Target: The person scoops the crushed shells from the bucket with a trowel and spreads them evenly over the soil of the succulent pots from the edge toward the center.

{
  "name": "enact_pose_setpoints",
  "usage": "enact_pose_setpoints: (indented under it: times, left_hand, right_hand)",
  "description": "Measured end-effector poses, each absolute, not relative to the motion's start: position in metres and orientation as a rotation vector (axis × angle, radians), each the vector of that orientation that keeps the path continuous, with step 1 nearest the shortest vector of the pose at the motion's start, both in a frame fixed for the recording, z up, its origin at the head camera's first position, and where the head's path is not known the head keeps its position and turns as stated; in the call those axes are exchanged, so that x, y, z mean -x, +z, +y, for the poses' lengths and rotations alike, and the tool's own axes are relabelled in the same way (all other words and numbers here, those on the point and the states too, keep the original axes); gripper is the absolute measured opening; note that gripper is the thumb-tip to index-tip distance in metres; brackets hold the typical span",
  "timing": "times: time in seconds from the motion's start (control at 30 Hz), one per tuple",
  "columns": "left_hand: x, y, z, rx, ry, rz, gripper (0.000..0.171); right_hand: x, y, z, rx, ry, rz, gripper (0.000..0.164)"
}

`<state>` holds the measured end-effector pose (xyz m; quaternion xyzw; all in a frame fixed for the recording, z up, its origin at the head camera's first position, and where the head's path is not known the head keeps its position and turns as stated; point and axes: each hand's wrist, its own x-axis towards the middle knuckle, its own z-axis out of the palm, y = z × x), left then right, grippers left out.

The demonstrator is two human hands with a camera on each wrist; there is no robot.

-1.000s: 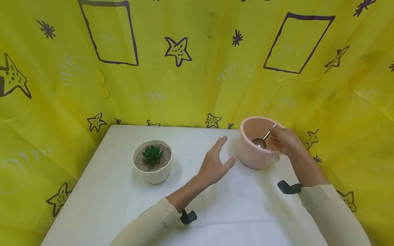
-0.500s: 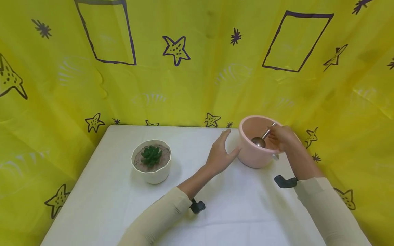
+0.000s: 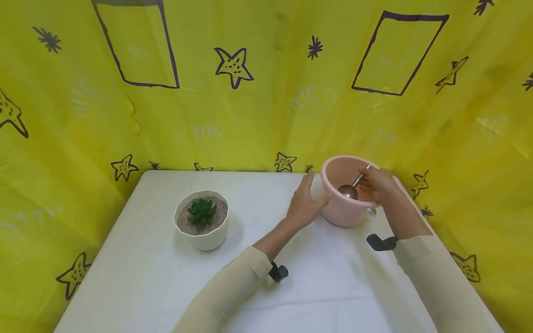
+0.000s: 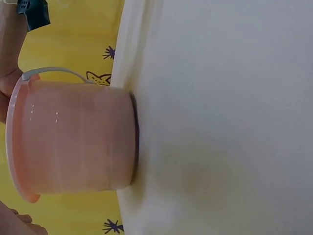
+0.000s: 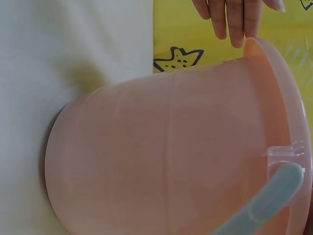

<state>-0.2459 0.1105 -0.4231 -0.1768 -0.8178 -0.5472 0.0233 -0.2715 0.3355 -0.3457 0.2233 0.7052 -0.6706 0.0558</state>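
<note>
Your pale sleeves [image 3: 233,289] run in from the bottom of the head view, which cuts them off, each with a dark wrist mount [image 3: 381,243] near the cuff. A green succulent sits in a white pot [image 3: 208,240] on the white table [image 3: 137,277], off to your left and well apart from your hands. Your left hand [image 3: 306,206] reaches to the near left side of the pink bucket [image 3: 343,212], fingers extended and unclenched, grasping nothing; whether the thumb touches the wall is hard to tell. Your right hand [image 3: 378,182] grips the metal ladle [image 3: 347,191] by its handle at the bucket's right rim, the fingertips partly hidden. The ladle slants inside the bucket, its round bowl down and partly concealed by the near rim; both wrist views show only the outer wall. The bucket stands upright toward the table's far right corner, its grey handle [image 5: 264,200] cropped by the right wrist view's lower edge. Behind hangs a yellow curtain [image 3: 258,115] printed with stars, one outlined rectangle cut off at the top.
</note>
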Motion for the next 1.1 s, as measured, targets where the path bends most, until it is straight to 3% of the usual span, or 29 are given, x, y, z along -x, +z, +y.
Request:
enact_pose_setpoints:
  times: [0.53,0.8,1.1]
  left_hand:
    - [0.257,-0.428,0.128,0.619,-1.665,-2.497,0.087]
    - [0.259,-0.428,0.128,0.678,-1.661,-2.499,0.087]
    - [0.260,-0.426,0.128,0.725,-1.584,-2.547,0.089]
  right_hand:
    - [0.272,-0.346,0.333,-0.596,-2.223,1.992,0.021]
    - [0.273,-0.351,0.332,-0.372,-2.073,2.314,0.060]
    - [0.271,-0.342,0.328,-0.229,-1.744,2.716,0.049]
